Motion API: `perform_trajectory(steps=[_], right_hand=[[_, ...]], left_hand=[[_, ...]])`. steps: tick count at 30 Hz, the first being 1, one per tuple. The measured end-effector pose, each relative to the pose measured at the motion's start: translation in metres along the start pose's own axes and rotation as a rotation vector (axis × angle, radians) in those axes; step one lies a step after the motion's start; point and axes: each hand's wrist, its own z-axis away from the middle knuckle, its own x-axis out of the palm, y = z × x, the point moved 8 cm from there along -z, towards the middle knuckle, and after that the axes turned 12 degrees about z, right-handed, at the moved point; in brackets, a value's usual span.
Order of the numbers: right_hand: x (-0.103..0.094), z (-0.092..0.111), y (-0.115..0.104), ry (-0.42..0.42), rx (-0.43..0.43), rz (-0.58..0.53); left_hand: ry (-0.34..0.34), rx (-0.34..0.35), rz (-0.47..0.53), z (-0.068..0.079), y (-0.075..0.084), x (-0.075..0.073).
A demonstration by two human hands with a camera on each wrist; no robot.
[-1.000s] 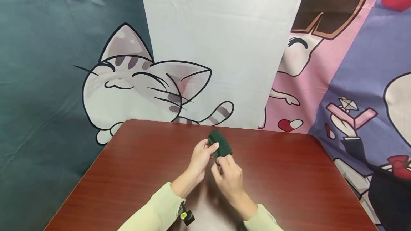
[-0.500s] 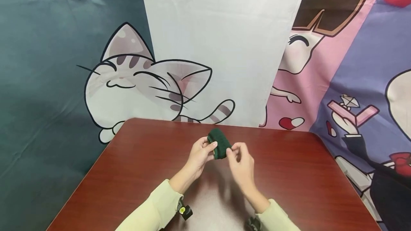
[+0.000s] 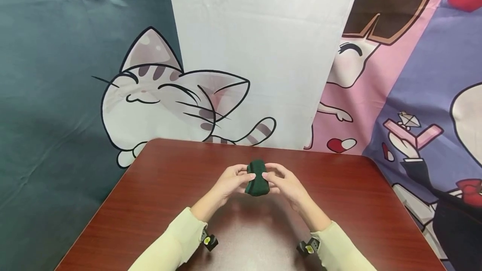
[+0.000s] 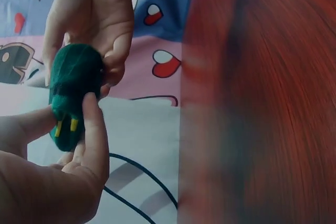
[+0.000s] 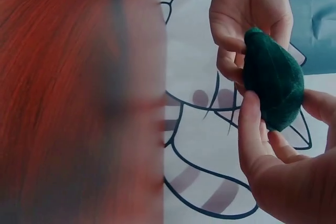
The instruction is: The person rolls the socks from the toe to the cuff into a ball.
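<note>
A folded bundle of dark green fabric (image 3: 259, 181) is held up over the table between both hands. It is rounded and compact, with a fold line along its left side in the head view. My left hand (image 3: 232, 180) pinches its left side, thumb on the near face and fingers behind. From the right, my right hand (image 3: 287, 184) grips it the same way, its thumb close to the left thumb. In the left wrist view, two short yellow marks show on the bundle (image 4: 76, 80) near the left fingers. A smooth, bulging side of the bundle (image 5: 274, 80) faces the right wrist camera.
Beneath the hands lies a reddish-brown wooden table (image 3: 169, 166) with a rounded far edge. A printed cloth backdrop (image 3: 263, 53) with a cartoon cat and figures hangs behind it. Small black devices are strapped at the left wrist (image 3: 210, 241) and right wrist (image 3: 308, 246).
The right hand has gone from the bundle's near end to its right side and taken a fuller grip. The bundle has turned more upright in the head view and come slightly nearer.
</note>
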Motion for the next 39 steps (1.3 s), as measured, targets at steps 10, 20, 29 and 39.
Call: perform_trajectory(steps=[10, 20, 29, 39], right_hand=[[0.005, -0.003, 0.013, -0.017, 0.043, 0.015], [0.009, -0.003, 0.021, -0.033, 0.057, 0.043], [0.017, -0.001, 0.035, -0.048, 0.072, 0.050], [0.022, 0.000, 0.048, -0.062, 0.102, 0.093]], left_hand=[[-0.024, -0.012, -0.083, -0.001, -0.010, -0.005], [-0.054, -0.042, -0.113, -0.001, -0.017, -0.008], [-0.052, -0.055, -0.148, 0.002, -0.032, -0.014], [-0.030, -0.050, -0.168, 0.001, -0.049, -0.016]])
